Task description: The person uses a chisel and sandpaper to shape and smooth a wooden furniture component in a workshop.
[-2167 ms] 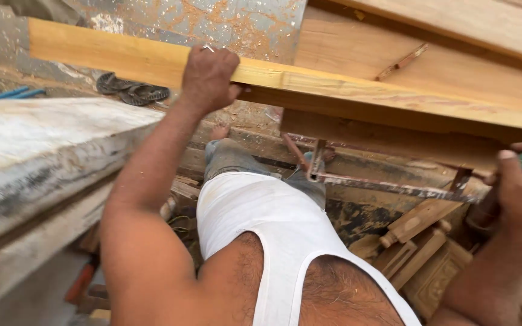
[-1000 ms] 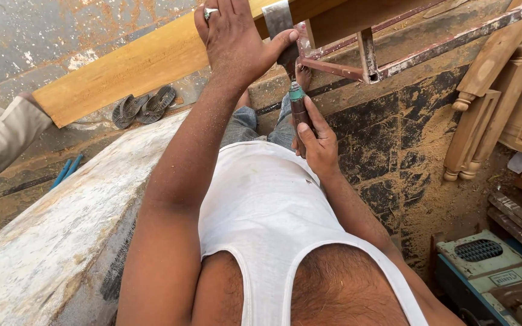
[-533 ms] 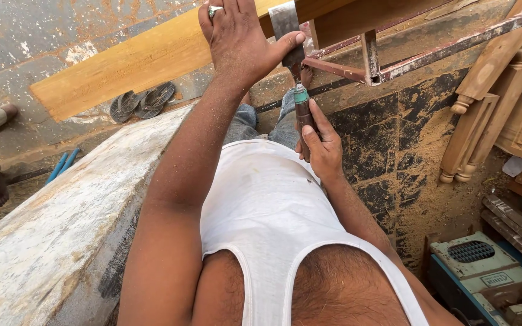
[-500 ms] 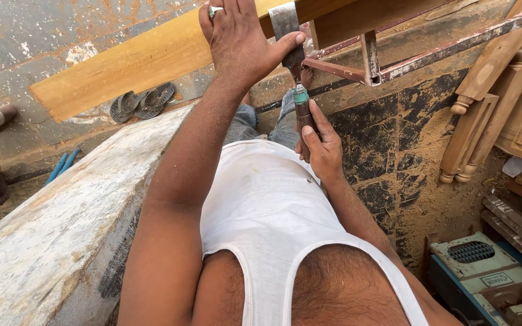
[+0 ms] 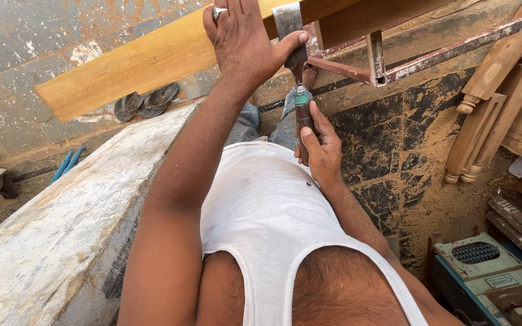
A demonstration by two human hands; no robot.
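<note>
A long pale wooden plank (image 5: 146,60) lies across a rusty metal frame (image 5: 406,57) at the top of the head view. My left hand (image 5: 246,36) rests flat on the plank, its thumb pressed against the wide steel blade of a chisel (image 5: 291,36). My right hand (image 5: 318,145) is wrapped around the chisel's dark wooden handle, which has a green band (image 5: 301,96), just below the plank's near edge. The blade stands upright against the wood.
A worn white-painted bench or slab (image 5: 74,223) runs along my left. A pair of sandals (image 5: 146,102) lies on the floor beyond. Carved wooden posts (image 5: 490,108) lean at the right, and a green-topped machine (image 5: 490,271) sits at the lower right on a sawdust-covered floor.
Two seconds ago my hands were spread along the plank. Now both have come together at the chisel, and over the last second they have hardly moved.
</note>
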